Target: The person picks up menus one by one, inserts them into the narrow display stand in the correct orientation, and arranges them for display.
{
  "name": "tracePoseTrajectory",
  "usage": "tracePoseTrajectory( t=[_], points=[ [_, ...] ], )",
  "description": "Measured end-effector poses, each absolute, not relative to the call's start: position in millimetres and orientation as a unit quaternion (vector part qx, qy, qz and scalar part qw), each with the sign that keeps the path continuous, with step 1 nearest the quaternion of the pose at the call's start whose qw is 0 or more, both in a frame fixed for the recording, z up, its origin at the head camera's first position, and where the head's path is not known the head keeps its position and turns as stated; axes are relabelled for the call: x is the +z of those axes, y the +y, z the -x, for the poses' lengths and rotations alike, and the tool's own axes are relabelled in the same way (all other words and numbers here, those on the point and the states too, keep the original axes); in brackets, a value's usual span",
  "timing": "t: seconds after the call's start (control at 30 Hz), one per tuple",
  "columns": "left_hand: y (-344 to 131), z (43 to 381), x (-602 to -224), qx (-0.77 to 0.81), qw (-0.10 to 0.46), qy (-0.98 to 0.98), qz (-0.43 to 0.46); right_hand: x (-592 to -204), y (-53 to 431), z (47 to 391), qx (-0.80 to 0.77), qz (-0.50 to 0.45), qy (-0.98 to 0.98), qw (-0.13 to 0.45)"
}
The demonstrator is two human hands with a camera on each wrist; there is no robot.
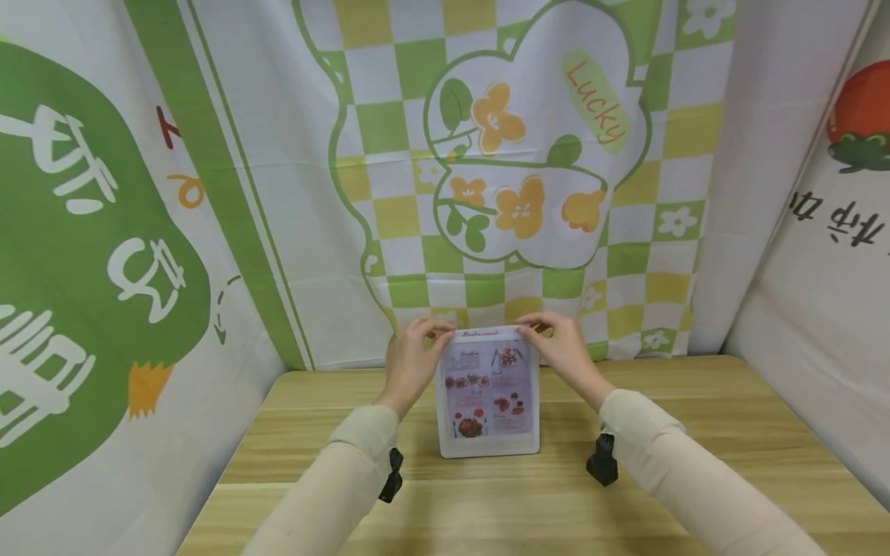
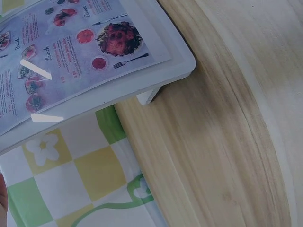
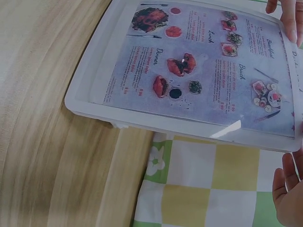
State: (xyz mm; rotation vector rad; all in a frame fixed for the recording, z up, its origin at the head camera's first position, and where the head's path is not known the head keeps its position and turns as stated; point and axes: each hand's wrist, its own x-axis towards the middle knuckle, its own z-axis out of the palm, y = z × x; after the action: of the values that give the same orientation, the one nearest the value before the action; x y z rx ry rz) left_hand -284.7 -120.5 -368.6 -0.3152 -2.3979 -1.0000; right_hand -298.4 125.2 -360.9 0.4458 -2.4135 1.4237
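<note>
A printed menu sheet [image 1: 480,386] with food pictures sits in a white-framed display stand [image 1: 490,448], upright on the table. In the left wrist view a small white foot [image 2: 147,96] juts out behind the stand. My left hand [image 1: 415,361] pinches the sheet near its upper left corner, thumb in front. At the upper right corner my right hand [image 1: 566,351] pinches it too. The right wrist view shows the right hand [image 3: 289,191] at the frame's top end, with left-hand fingers [image 3: 289,21] opposite. Only a sliver of the left hand appears in the left wrist view.
The stand is on a wooden table [image 1: 313,432]. Behind it hangs a green, yellow and white checked cloth [image 1: 382,127]. Printed cloth walls [image 1: 90,255] close in the left and right sides. Black wrist cameras [image 1: 602,459] sit on both sleeves.
</note>
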Motion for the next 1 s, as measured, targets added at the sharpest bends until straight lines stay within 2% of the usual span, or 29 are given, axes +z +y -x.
tracePoseTrajectory(
  t=[0.43, 0.7, 1.0],
  points=[
    [-128, 280, -378, -0.361, 0.265, -0.885, 0.13, -372, 128, 295, 0.49, -0.16, -0.848, 0.127],
    [-133, 274, -383, -0.356, 0.255, -0.888, 0.139, -380, 129, 292, 0.491, -0.169, -0.844, 0.136],
    [-144, 264, -396, -0.379, 0.249, -0.885, 0.103, -393, 135, 286, 0.51, -0.183, -0.814, 0.211]
  ],
)
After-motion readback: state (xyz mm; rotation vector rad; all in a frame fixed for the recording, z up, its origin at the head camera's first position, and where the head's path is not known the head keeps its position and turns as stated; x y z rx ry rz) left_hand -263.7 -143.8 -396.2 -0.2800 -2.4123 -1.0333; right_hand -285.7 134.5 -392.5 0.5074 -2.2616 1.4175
